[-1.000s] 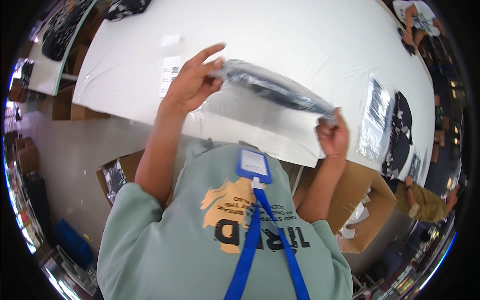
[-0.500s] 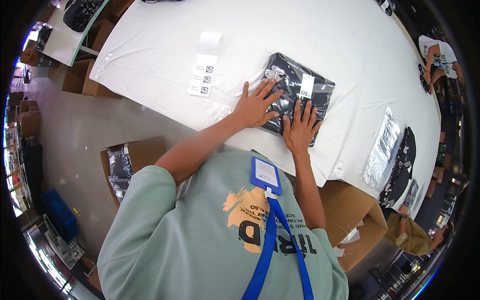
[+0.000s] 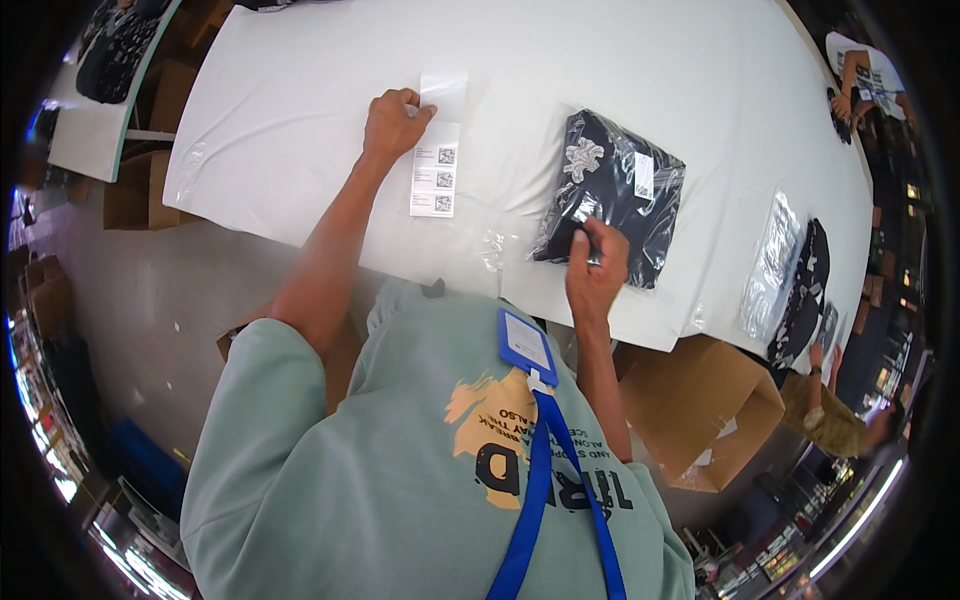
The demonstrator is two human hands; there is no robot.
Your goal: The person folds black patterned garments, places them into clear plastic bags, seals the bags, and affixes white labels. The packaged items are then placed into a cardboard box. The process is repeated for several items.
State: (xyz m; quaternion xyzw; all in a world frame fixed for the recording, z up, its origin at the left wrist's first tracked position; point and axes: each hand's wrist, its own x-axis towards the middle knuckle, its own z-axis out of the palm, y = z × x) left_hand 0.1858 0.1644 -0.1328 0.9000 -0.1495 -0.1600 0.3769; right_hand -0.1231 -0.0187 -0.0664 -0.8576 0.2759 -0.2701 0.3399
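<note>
My left hand [image 3: 398, 125] is bent over the strip of white labels [image 3: 433, 190] on the white table [image 3: 280, 120], fingers gripping its blank upper part. Right of it, a square clear-bagged black garment [image 3: 635, 225] lies flat, with a pale patterned patch and a white label [image 3: 643, 175] on its face. My right hand [image 3: 598, 265] is curled at the bag's lower left part, fingertips drawn together; what they hold, if anything, is hidden.
Clear bags [image 3: 765, 265] and black patterned garments [image 3: 800, 300] lie at the table's right, near a co-worker [image 3: 815, 410]. Another person [image 3: 865, 80] is at the upper right. An open carton [image 3: 700, 420] stands below the table, another [image 3: 135, 195] left. A second table [image 3: 85, 135] stands upper left.
The bagged garment went from raised between both hands to flat on the table. Since then my left hand has moved up-left from it onto the labels; my right hand's spread fingers have curled.
</note>
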